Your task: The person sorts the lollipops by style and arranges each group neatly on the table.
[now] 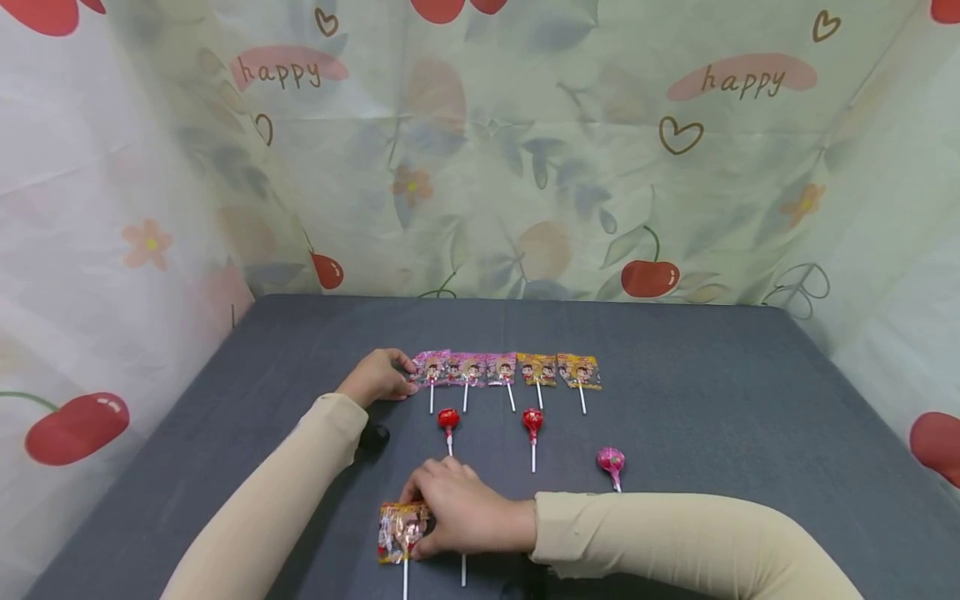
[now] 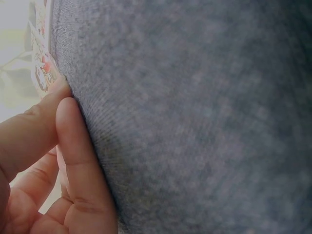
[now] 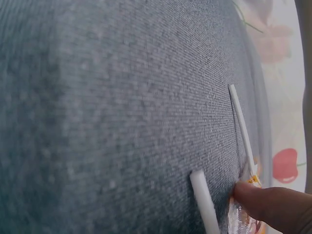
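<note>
Cherry-printed cloth point(image 1: 495, 158) hangs beyond the far edge of the grey worktop point(image 1: 720, 400). Two more pink-wrapped lollipops point(image 1: 468, 369) and two orange-wrapped lollipops point(image 1: 537, 369) line up parallel to that edge; nearer lie two red lollipops point(image 1: 532, 421) and a round pink lollipop point(image 1: 611, 459), its stick partly behind the right sleeve point(image 1: 645, 525). At the row's left end, the left hand point(image 1: 381, 377) pinches the end pink-wrapped lollipop point(image 1: 432, 367) by its wrapper's edge, stick towards the near side. Closer to that side, the right hand point(image 1: 459, 506) holds a single orange-wrapped lollipop point(image 1: 394, 530) between thumb and fingers, long axis running front to back, stick nearward; beside it, a loose-looking white stick point(image 1: 463, 571) emerges from under the hand.
</note>
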A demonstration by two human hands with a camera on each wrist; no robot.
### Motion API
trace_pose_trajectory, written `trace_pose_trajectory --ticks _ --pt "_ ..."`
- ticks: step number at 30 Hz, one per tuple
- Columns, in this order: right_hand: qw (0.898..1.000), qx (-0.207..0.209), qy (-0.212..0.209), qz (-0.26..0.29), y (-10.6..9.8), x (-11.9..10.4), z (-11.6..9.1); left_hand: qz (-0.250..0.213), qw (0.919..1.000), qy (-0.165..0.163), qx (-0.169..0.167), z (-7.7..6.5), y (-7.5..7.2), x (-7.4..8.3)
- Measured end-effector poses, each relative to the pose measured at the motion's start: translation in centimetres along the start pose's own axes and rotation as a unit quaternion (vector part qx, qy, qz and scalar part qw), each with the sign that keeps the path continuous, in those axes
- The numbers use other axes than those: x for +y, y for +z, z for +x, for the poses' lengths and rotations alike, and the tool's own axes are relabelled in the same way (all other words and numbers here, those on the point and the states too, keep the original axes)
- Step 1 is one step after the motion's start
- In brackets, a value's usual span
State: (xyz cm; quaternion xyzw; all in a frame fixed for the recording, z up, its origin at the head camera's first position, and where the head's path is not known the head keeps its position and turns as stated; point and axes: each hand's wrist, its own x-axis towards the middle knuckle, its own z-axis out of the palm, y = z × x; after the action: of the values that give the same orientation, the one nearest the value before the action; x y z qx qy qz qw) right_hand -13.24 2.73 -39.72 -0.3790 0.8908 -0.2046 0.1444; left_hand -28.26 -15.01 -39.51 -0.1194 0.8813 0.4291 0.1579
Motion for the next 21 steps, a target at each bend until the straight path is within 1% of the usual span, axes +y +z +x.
trace_pose_trajectory --ticks 4,7,9,11,17,19,21 --pt "1.0 0.0 -0.001 0.026 -0.3 0.2 0.0 0.003 1.0 0.0 -0.001 0.2 0.0 -0.1" --pt "0.998 -0.004 -0.002 0.069 -0.6 0.3 0.0 0.0 1.0 0.002 -0.002 0.2 0.0 -0.1" --pt "0.995 -0.01 -0.001 0.102 -0.8 0.4 0.1 0.001 1.0 0.002 -0.002 0.2 0.0 -0.1" --pt "0.992 -0.013 -0.003 0.124 -1.1 0.4 0.1 0.002 1.0 0.004 -0.004 0.2 0.0 -0.1" --pt "0.993 -0.007 -0.013 0.115 -1.6 0.5 0.1 0.004 1.0 0.002 -0.005 0.2 -0.1 0.0" --pt "0.992 -0.003 -0.016 0.123 -1.7 0.6 0.0 0.005 1.0 0.002 -0.006 0.1 -0.1 0.0" --pt "0.99 -0.002 -0.016 0.142 -2.0 0.7 -0.1 0.007 0.9999 0.003 -0.007 0.0 -0.1 0.0"
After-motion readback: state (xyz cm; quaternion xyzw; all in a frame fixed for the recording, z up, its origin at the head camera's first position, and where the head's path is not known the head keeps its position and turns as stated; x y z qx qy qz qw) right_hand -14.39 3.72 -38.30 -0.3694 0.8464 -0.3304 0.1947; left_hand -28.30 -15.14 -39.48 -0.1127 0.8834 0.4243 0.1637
